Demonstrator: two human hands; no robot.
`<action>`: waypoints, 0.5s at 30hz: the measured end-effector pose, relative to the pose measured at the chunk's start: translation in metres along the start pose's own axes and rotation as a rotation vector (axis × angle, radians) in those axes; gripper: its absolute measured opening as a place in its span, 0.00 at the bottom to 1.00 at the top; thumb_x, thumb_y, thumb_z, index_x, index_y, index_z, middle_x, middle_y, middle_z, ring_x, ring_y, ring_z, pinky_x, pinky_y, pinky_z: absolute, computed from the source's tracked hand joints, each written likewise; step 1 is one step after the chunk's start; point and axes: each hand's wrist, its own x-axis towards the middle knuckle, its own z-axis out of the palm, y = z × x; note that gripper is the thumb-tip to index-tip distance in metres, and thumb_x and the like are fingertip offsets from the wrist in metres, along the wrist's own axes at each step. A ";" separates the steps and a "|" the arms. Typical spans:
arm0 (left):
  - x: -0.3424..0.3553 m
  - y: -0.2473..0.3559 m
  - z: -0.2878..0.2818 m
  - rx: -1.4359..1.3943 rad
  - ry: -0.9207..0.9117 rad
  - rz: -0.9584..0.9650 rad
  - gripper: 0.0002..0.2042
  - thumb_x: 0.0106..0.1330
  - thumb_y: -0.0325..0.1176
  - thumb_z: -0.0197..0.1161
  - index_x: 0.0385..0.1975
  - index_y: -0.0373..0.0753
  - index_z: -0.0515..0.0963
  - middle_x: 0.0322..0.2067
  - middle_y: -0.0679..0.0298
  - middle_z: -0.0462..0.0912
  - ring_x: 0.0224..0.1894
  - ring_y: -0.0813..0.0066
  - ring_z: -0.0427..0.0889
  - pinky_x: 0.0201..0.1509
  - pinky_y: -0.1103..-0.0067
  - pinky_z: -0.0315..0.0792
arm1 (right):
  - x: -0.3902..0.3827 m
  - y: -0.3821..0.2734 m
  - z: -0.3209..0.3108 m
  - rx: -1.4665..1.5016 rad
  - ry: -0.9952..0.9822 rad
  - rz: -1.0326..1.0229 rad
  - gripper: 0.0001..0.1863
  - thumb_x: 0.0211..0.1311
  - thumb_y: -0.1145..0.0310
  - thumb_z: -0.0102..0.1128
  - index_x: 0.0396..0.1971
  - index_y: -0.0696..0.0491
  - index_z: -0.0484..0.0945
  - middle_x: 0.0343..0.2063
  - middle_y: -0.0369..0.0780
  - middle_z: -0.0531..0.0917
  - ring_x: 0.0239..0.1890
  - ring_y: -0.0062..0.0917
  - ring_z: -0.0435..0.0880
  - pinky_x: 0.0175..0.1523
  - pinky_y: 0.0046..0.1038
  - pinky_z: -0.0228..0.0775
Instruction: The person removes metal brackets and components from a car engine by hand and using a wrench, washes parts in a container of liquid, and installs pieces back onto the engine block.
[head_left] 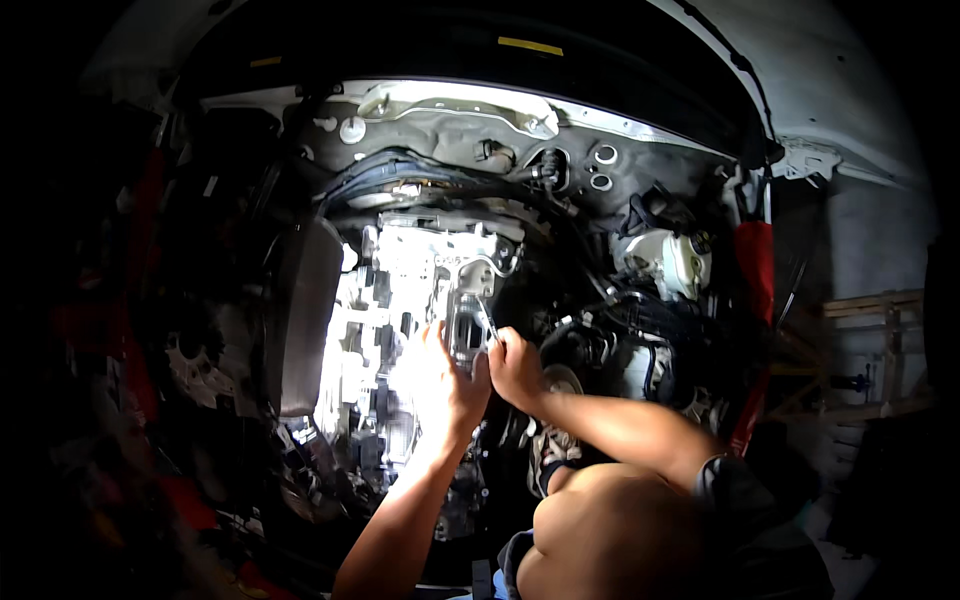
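Note:
A brightly lit metal engine top (385, 320) fills the middle of the open engine bay. My left hand (450, 385) rests on it with fingers apart, partly washed out by glare, beside an oblong dark opening (467, 330). Just to the right, my right hand (515, 370) is closed on a slim metal tool (488, 318), whose tip points up and forward toward the upper part of the engine, above that opening. Whether the tip touches anything is too small to tell.
Hoses and wiring (420, 165) run along the back. A pale reservoir (665, 260) sits back right, a long grey part (305, 330) left. Red covers (755, 265) line the fender. A wooden frame (870, 310) stands outside at right. My bare torso (620, 530) leans over the front.

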 end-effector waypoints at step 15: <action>0.120 0.050 0.097 0.530 -0.336 -0.224 0.42 0.48 0.46 0.72 0.61 0.26 0.63 0.52 0.53 0.74 0.57 0.58 0.68 0.63 0.59 0.59 | 0.020 0.033 -0.042 0.323 -0.302 0.099 0.03 0.66 0.76 0.52 0.32 0.58 0.70 0.18 0.49 0.74 0.18 0.45 0.76 0.22 0.37 0.63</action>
